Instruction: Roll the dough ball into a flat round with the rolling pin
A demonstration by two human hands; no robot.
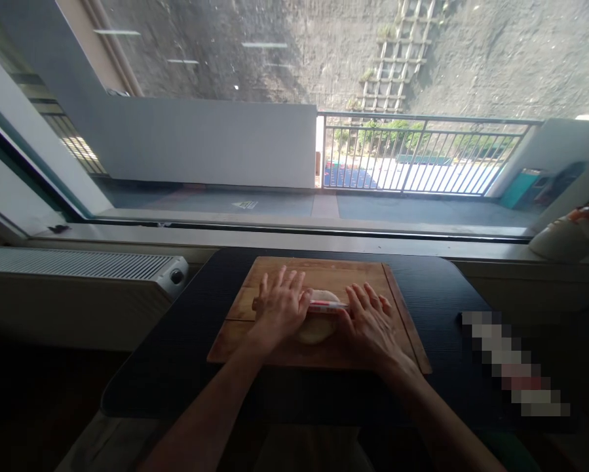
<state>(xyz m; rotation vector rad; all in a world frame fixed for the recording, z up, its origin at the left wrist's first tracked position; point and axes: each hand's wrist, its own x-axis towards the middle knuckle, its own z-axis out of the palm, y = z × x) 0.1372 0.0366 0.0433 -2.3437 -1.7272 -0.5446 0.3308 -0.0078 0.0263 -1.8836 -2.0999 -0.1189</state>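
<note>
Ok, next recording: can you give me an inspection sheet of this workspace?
Surface: dark table with a wooden board on it.
Job's things: flat, pale, dough-like piece on the board; rolling stick with a pink-and-white band lying across it.
Clutter: pixelated item at the table's right side, unidentifiable.
Hands: left hand and right hand over the stick's two sides, fingers extended.
Cables: nothing seen.
Surroundings: radiator at left, windowsill ahead, railing outside.

A radiator, a railing and perhaps a vase show.
</note>
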